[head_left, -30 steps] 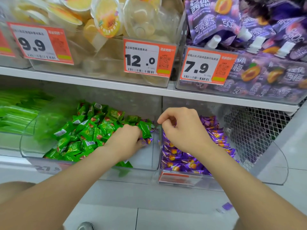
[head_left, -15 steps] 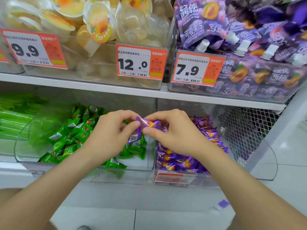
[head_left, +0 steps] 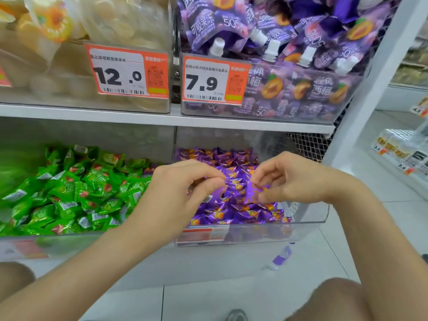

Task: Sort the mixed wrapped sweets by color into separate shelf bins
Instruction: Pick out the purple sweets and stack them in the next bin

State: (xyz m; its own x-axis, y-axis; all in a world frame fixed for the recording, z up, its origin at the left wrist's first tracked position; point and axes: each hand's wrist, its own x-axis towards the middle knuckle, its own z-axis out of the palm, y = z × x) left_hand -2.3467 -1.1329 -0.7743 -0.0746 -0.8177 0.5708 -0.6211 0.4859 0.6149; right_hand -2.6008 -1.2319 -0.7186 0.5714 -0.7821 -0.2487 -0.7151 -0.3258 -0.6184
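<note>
Your right hand (head_left: 289,179) is pinching one purple foil-wrapped sweet (head_left: 253,193) between thumb and fingertips, just above the pile. Your left hand (head_left: 185,188) sits right beside it, fingers curled in and thumb meeting forefinger, but honestly I can't tell if anything's in that pinch. Down on the white floor tiles (head_left: 231,274) in front of the shelf lies a small purple-and-white scrap (head_left: 281,258). Both hands hover over the right-hand clear plastic bin (head_left: 254,227), which is heaped with purple wrapped sweets (head_left: 231,212). The clear bin next door on the left (head_left: 58,242) holds the green wrapped sweets (head_left: 69,193). One shelf up, there's an orange 12.0 price tag (head_left: 129,72) in front of blurry pale jelly cups (head_left: 115,24), and an orange 7.9 price tag (head_left: 215,81) in front of purple spouted pouches (head_left: 278,42).
</note>
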